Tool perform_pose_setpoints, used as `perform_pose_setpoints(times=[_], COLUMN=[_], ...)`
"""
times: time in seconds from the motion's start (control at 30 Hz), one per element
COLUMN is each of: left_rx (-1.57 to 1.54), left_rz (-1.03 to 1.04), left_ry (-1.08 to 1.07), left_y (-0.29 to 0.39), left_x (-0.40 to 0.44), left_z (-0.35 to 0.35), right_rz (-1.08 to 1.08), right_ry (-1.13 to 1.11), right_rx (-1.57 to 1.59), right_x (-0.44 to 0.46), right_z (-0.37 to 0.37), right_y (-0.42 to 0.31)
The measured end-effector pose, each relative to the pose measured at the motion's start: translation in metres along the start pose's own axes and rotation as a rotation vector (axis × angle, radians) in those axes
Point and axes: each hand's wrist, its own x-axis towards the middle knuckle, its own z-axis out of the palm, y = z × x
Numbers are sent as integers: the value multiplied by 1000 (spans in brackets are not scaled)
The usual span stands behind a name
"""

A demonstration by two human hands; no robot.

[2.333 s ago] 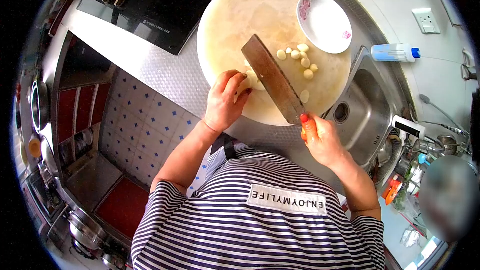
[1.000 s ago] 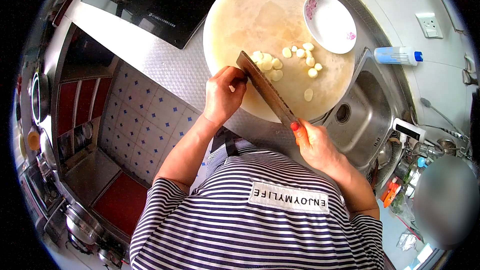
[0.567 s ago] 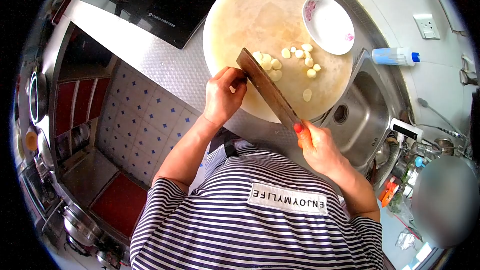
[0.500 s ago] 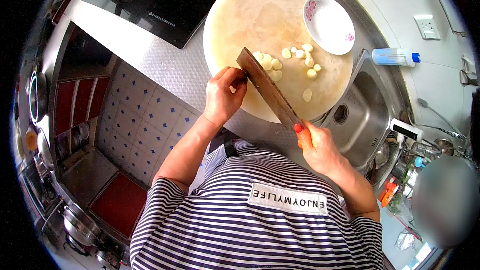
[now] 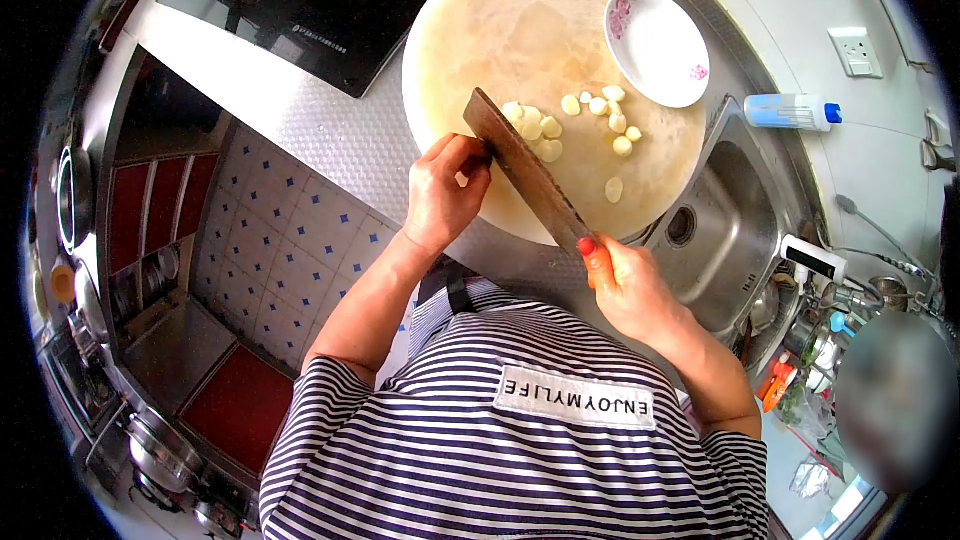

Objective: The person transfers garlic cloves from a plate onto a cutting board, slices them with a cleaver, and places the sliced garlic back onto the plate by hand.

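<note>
My right hand (image 5: 632, 285) is wrapped around the handle end of a dark-bladed cleaver (image 5: 525, 170), which stands on edge over the round cutting board (image 5: 480, 20). Against the near face of the blade, my left hand (image 5: 447, 192) is closed with its fingers curled under. Whatever those fingers pinch is hidden. Pale garlic slices (image 5: 548, 150) lie along the blade's far side. Farther right are several peeled garlic cloves (image 5: 617, 123) and one loose slice (image 5: 614, 190). A shallow white dish (image 5: 660, 55) with pink flowers rests at the board's far right.
A steel sink (image 5: 735, 200) adjoins the board on the right, with a blue-capped bottle (image 5: 790, 112) lying behind it. The black gas hob (image 5: 300, 15) is at the upper left. Utensils and an orange-handled item (image 5: 777, 386) crowd the lower right.
The cleaver and my right hand have shifted slightly left and away from me. My left hand stays curled at the blade, a touch farther left. The garlic keeps its arrangement.
</note>
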Motion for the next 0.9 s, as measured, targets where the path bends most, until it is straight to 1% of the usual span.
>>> perform_pose_setpoints(times=[0.13, 0.2, 0.23, 0.3, 0.33, 0.4, 0.43, 0.5, 0.53, 0.57, 0.63, 0.67, 0.7, 0.77, 0.8, 0.83, 0.9], left_rx=[-9, 27, 26, 16, 19, 55, 59, 138, 113, 115, -410, -379, -336, -111, 54, 62, 252], left_rz=[-3, -9, -1, -13, 1, -2, 6, 19, -36, -27, -306, -307, -264, -77, 94, 99, 523], left_ry=[1, 16, 15, -6, -5, -16, -15, -23, -74, -77, -111, -73, 37, 180, 202, 197, -176], left_y=[0, -1, -1, 1, 2, 1, 1, 0, 0, 1, 1, 0, -6, 12, 31, 46, 67], left_x=[0, 0, 0, 2, 3, 6, 8, 17, 20, 21, 25, 27, 30, 36, 39, 40, 36], left_z=[0, 1, 1, 1, 2, 4, 7, 12, 12, 10, 1, -7, -13, -33, -41, -47, -53], right_rz=[-33, -185, -188, -106, -115, -202, -208, -132, -155, -158, -241, -284, -286, -415, -383, -383, -416], right_ry=[19, 104, 112, 100, 111, 191, 196, 243, 252, 260, 309, 340, 347, 457, 455, 459, 492], right_rx=[17, 56, 56, 6, 8, 49, 51, 50, 35, 38, -47, -81, -76, -247, -329, -320, -465], right_x=[7, 13, 13, 11, 10, 6, 3, -5, -8, -9, -12, -12, -12, -14, -16, -16, -16], right_z=[8, 18, 18, 18, 17, 16, 14, 8, 2, 0, -4, -3, 0, 6, 7, 9, 12], right_y=[0, 5, 7, 10, 11, 13, 15, 21, 21, 20, 18, 22, 28, 40, 42, 44, 47])
